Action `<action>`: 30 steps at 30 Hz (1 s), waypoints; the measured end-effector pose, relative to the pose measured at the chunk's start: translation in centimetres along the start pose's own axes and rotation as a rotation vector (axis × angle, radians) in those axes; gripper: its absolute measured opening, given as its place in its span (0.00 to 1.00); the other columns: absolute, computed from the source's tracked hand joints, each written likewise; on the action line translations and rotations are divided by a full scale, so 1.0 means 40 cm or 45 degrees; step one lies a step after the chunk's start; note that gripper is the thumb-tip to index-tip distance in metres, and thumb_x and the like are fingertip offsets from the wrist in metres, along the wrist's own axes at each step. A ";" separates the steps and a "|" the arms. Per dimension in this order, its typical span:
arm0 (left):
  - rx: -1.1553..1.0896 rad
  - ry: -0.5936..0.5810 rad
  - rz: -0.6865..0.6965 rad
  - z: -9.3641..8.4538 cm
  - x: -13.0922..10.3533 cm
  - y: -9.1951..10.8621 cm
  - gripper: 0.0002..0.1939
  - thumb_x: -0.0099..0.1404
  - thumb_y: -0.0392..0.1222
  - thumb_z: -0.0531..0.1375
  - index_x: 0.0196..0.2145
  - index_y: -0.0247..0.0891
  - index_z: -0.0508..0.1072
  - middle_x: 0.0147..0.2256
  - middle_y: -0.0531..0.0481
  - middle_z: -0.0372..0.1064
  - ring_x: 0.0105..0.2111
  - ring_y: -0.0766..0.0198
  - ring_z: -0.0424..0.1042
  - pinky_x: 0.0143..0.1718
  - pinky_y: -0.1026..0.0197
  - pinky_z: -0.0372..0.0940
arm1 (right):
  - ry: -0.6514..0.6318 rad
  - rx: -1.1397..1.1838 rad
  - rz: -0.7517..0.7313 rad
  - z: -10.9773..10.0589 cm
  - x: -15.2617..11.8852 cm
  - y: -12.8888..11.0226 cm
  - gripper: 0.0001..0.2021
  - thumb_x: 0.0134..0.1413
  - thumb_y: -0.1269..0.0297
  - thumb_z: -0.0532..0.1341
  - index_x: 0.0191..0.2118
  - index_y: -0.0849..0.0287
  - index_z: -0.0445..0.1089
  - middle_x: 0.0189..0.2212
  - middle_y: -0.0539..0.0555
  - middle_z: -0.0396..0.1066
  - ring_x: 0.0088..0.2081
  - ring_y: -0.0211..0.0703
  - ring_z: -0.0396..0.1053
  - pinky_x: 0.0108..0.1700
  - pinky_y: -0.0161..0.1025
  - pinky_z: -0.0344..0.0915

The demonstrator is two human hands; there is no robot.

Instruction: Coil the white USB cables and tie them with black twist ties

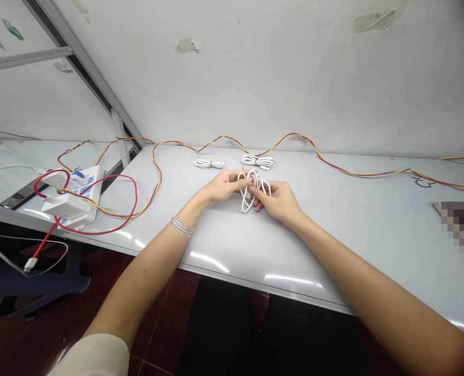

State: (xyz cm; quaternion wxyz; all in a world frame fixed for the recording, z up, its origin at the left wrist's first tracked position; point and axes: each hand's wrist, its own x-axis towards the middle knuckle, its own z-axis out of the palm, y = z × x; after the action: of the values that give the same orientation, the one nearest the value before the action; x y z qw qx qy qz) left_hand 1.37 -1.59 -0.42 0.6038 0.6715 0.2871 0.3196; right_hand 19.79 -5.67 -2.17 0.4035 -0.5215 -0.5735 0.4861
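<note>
A looped white cable (246, 202) is held between my two hands above the table. My left hand (224, 186) pinches its left side, thumb on top. On its right side, my right hand (274, 199) grips the loops with thumb and fingers. The fingers partly cover the middle of the cable. Just behind my hands lie two more white cable bundles: a slim one (209, 164) to the left and a thicker one (257, 161) to the right, each bound round the middle with a dark tie.
A red and yellow twisted wire (222, 137) runs along the wall. To the left stands a power strip (83, 201) with white chargers and a red cable beside a dark phone (20, 194). Black tie pieces (424, 181) and a blurred flat object (463, 224) lie right. The table's front edge is near me.
</note>
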 end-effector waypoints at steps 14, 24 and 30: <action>0.351 0.517 -0.129 0.003 0.007 -0.005 0.19 0.71 0.51 0.58 0.28 0.35 0.73 0.21 0.54 0.63 0.19 0.71 0.58 0.23 0.65 0.54 | 0.254 0.098 0.056 0.003 -0.002 -0.016 0.10 0.62 0.59 0.62 0.39 0.61 0.77 0.22 0.48 0.69 0.17 0.35 0.66 0.22 0.33 0.62; 0.129 0.451 -0.196 0.004 0.015 -0.012 0.23 0.72 0.59 0.54 0.31 0.36 0.69 0.28 0.48 0.73 0.24 0.67 0.70 0.26 0.64 0.62 | 0.230 -0.191 -0.187 0.000 0.004 0.003 0.23 0.60 0.45 0.58 0.44 0.59 0.79 0.31 0.55 0.74 0.26 0.39 0.64 0.33 0.39 0.63; 0.235 0.331 -0.108 0.012 0.001 0.003 0.26 0.63 0.66 0.62 0.32 0.38 0.65 0.26 0.50 0.71 0.23 0.66 0.70 0.27 0.62 0.63 | 0.260 -0.266 -0.125 -0.002 0.002 0.002 0.25 0.60 0.41 0.58 0.39 0.61 0.76 0.22 0.51 0.67 0.25 0.41 0.63 0.31 0.39 0.60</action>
State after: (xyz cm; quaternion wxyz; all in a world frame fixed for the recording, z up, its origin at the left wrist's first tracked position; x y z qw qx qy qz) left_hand 1.77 -1.89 -0.33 0.5102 0.6642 0.4192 0.3503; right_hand 19.88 -5.58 -2.24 0.4265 -0.5788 -0.6017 0.3478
